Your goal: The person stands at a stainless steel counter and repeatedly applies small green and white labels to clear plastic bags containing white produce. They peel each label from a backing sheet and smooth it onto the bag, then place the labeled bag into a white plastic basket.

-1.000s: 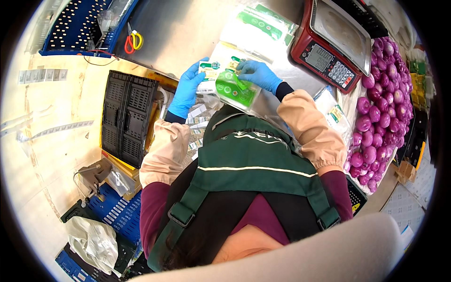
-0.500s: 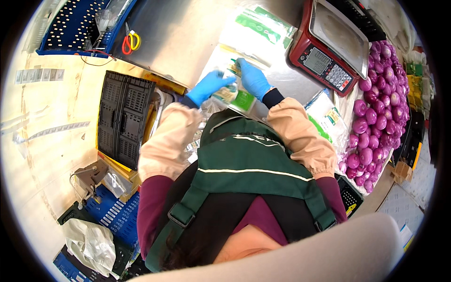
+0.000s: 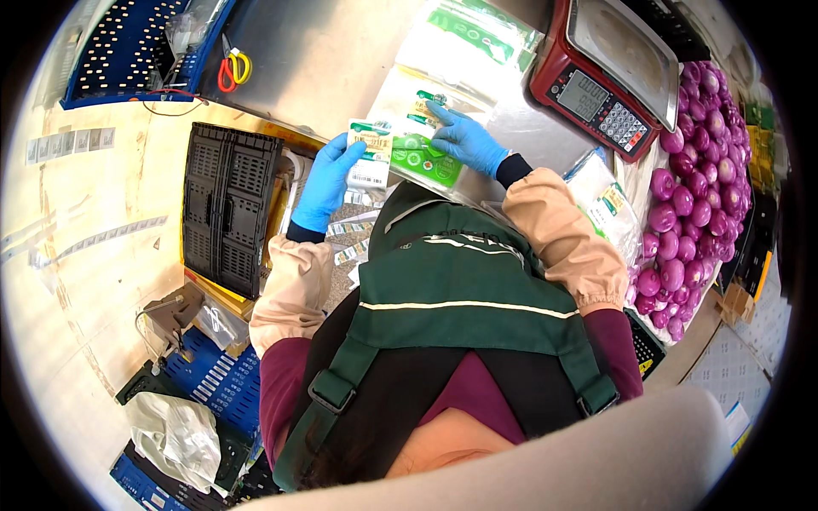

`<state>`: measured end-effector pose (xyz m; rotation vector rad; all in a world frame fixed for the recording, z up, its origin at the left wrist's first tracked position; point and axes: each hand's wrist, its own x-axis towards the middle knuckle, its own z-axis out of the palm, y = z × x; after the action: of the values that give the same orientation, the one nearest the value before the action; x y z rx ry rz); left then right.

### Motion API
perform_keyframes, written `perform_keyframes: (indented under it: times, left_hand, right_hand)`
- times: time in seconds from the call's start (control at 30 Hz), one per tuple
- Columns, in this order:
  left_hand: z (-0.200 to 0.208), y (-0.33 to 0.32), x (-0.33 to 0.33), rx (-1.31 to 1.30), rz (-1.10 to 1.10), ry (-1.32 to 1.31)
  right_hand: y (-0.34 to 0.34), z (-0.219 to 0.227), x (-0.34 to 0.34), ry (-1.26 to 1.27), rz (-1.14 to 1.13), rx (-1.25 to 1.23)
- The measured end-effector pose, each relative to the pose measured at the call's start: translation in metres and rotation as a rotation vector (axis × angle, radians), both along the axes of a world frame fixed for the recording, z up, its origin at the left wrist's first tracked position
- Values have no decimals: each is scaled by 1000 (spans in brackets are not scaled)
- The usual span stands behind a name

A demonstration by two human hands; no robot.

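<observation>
At the left end of the metal counter (image 3: pixel 307 60) sits a blue crate (image 3: pixel 128 64), partly cut off by the top of my view. A black crate (image 3: pixel 228 209) stands below the counter's near left edge, and scissors (image 3: pixel 233 70) with red and yellow handles lie near that left corner. My left hand (image 3: pixel 328 180) grips a white-and-green label (image 3: pixel 369 169) between thumb and fingers, just off the near edge. Beside it, a green-printed bag (image 3: pixel 434 169) lies at the near edge. My right hand (image 3: pixel 469 143) is spread over the bag, index fingertip at its small label (image 3: pixel 426 109). More bags (image 3: pixel 469 38) lie toward the far edge. A red scale (image 3: pixel 601 98) stands at the right, a labelled bag (image 3: pixel 609 213) near it, then purple onions (image 3: pixel 694 192) heaped beyond the right edge.
</observation>
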<state>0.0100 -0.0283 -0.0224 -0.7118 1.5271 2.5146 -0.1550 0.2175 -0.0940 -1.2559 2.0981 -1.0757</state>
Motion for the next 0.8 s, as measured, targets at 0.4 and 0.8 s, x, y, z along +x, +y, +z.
perform_keyframes:
  times: [0.4, 0.8]
  left_hand:
    - [-75, 64, -114, -363, 65, -123]
    - [16, -1, 14, -95, -310, -195]
  right_hand:
    - [-33, 30, -27, 43, -364, -116]
    - [0, 16, 0, 216, 128, 98]
